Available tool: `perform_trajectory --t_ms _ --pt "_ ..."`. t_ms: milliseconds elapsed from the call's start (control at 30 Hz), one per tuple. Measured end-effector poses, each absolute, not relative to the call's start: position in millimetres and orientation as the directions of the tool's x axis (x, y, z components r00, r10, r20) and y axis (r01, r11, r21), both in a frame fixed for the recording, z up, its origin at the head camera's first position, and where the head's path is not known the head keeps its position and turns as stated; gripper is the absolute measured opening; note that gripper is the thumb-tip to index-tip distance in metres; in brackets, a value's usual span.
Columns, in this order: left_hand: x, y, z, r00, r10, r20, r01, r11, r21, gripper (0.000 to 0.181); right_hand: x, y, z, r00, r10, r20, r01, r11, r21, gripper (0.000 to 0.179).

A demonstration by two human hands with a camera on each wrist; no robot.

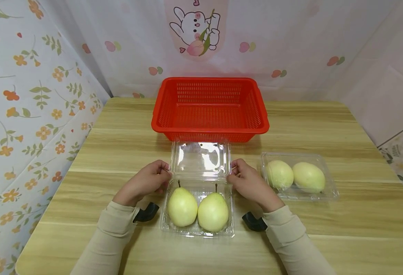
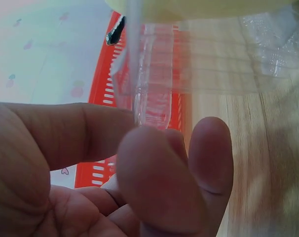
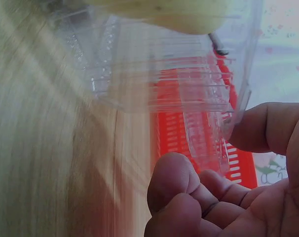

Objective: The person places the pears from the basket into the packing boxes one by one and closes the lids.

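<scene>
A clear plastic clamshell box (image 1: 197,233) lies in front of me, its lid (image 1: 191,162) folded back away from me. Two pale yellow pears, a left one (image 1: 182,208) and a right one (image 1: 213,214), sit side by side in the base, stems pointing away. My left hand (image 1: 148,179) pinches the left edge of the lid near the hinge. Opposite it, my right hand (image 1: 249,184) holds the lid's right edge, its thumb (image 3: 260,127) against the plastic in the right wrist view. Both wrist views show only part of the box, with a pear above.
Just behind the lid stands a red perforated basket (image 1: 210,130) with nothing in it. To the right, another clear box (image 1: 299,196) holds two pale yellow fruits (image 1: 309,177). The wooden table (image 1: 366,229) meets patterned cloth (image 1: 125,57) at its back and left.
</scene>
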State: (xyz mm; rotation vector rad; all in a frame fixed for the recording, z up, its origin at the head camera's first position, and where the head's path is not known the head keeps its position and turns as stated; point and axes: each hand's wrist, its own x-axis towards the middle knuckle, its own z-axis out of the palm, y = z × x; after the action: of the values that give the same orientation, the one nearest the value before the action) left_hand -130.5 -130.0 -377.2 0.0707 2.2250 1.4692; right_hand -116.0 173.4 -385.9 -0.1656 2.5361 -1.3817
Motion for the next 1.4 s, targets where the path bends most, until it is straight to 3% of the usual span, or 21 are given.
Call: perform_trajectory --t_ms 1400 --pt "-115.9 -134.6 -371.0 -0.862 0.326 -0.387 -0.23 0.429 0.873 0.012 -105.3 176.5 -377.4 -0.952 -0.269 -0.145 -0.045 0.594 -0.803 0.008"
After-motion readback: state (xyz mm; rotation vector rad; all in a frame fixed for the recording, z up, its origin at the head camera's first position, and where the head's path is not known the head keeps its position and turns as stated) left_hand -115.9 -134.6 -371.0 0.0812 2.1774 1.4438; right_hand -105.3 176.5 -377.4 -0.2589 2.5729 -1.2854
